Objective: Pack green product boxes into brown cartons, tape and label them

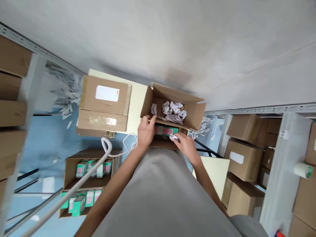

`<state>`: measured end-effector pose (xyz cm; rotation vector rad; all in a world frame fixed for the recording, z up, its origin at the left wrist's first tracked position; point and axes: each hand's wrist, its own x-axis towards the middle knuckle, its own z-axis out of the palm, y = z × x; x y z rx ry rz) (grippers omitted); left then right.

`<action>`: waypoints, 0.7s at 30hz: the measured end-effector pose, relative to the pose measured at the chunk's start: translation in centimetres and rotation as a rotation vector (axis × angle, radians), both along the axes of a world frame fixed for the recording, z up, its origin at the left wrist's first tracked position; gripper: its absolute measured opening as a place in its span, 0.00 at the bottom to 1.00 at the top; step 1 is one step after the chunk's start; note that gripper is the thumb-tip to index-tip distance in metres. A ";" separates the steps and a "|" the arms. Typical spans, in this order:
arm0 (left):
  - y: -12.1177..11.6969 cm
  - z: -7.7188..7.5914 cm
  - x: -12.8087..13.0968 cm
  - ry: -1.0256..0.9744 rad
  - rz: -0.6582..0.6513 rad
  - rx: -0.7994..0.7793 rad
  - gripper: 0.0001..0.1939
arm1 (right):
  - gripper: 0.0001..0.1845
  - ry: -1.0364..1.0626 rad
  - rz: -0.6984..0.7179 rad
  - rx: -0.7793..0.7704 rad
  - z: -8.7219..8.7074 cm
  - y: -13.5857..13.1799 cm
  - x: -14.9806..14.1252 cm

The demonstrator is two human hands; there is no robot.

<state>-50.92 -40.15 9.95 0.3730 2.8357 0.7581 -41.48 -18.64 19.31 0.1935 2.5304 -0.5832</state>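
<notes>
An open cardboard box [172,90] stands in front of me with crumpled paper [174,110] inside it. My left hand [146,131] grips the near left rim of that box, fingers bent over the edge. Between the fingertips of my right hand [184,144] is a small crumpled piece of paper [173,137], just below the box's near wall. Under that wall, close to my body, a second cardboard box [160,144] holds a green and pink packet [166,130]; part of it is hidden by the first box.
A taped cardboard box [105,108] lies on the cream tabletop [138,95] at left. Green and pink small boxes [92,169] fill cartons on the floor. A white cable [74,187] crosses the left side. Shelves with cardboard boxes [243,158] stand on both sides.
</notes>
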 end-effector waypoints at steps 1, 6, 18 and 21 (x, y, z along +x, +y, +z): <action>0.1 0.0 0.0 -0.006 0.007 0.000 0.28 | 0.14 -0.049 0.015 0.052 -0.9 -0.1 0.1; 0.0 -0.2 0.4 -0.024 0.019 0.011 0.29 | 0.16 -0.174 0.062 0.187 -3.1 -0.7 -0.9; -0.1 -1.4 1.8 -0.074 0.052 0.067 0.27 | 0.13 0.115 0.067 0.043 1.8 -0.4 -9.6; 0.1 -1.2 1.9 -0.115 0.083 0.074 0.27 | 0.15 0.187 -0.208 -0.083 -1.7 -1.2 -13.9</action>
